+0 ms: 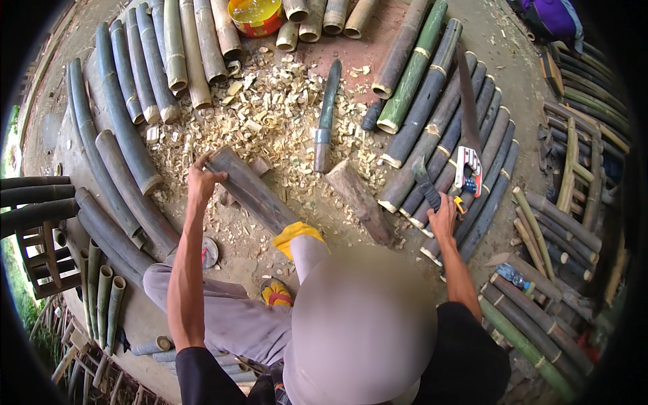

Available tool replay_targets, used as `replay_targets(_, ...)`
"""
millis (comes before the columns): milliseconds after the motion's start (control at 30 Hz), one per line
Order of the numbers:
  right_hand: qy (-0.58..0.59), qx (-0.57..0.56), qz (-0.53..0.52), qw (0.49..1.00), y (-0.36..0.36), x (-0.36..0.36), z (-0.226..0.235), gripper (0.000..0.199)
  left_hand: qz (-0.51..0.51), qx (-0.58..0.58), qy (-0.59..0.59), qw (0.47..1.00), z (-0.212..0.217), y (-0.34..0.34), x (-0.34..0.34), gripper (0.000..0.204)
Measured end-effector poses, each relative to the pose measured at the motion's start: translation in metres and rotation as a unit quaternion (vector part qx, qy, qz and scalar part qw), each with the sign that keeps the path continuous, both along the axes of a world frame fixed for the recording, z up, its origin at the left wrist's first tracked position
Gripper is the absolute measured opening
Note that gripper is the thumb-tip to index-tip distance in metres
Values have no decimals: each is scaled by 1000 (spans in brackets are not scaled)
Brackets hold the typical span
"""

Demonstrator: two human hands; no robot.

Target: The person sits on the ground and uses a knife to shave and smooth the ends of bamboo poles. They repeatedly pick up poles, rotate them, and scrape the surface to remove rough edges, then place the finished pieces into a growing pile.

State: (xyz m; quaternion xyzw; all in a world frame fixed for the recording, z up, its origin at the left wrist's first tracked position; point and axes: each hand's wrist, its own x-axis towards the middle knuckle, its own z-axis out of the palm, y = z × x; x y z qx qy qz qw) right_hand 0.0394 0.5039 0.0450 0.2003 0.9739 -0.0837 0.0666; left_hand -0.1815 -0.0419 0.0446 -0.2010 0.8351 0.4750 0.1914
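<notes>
Left hand [200, 177]: fingers curled over far upper end of dark bamboo section [251, 190], gripping it. Section lying on ground, long axis running from that hand diagonally down-right toward yellow-cuffed foot [294, 236]; near end hidden behind cuff. Left arm extended, clearly the nearer and only hand on it.

Right hand [443, 217]: closed around dark handle of blade tool [425, 182], blade pointing up-left, held over row of dark bamboo poles [445, 145] on right side. Tool well apart from held section; short brown log [360, 200] lying between them.

Outward: ground ahead covered with pale wood chips [270, 115]. Sheathed long knife [326, 118] lying among chips, roughly upright in frame, beyond log. Handsaw with red-white handle [468, 158] resting on right-hand poles. More poles [125, 128] fanned along left. Yellow bowl [256, 15] at far edge.

Open room: chip-strewn patch between the two pole stacks only; hemmed left and right by poles, log just beside right flank of section.
</notes>
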Motion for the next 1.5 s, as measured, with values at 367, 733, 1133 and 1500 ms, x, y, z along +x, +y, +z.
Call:
replay_targets(367, 128, -397, -51, 908, -178, -221, -31, 61, -5, -39, -8, 999, 0, -5, -3, 70)
replay_targets(733, 168, -361, -83, 914, -175, -217, -21, 48, 1, 27, 17, 999, -9, -17, 2, 65)
replay_targets(1133, 25, 151, -106, 983, 73, -66, -16, 57, -32, -44, 4, 998, -12, -13, -9, 69)
replay_targets(1500, 327, -214, -109, 914, -38, -150, 25, 33, 4, -23, -5, 1000, -7, -14, -4, 72)
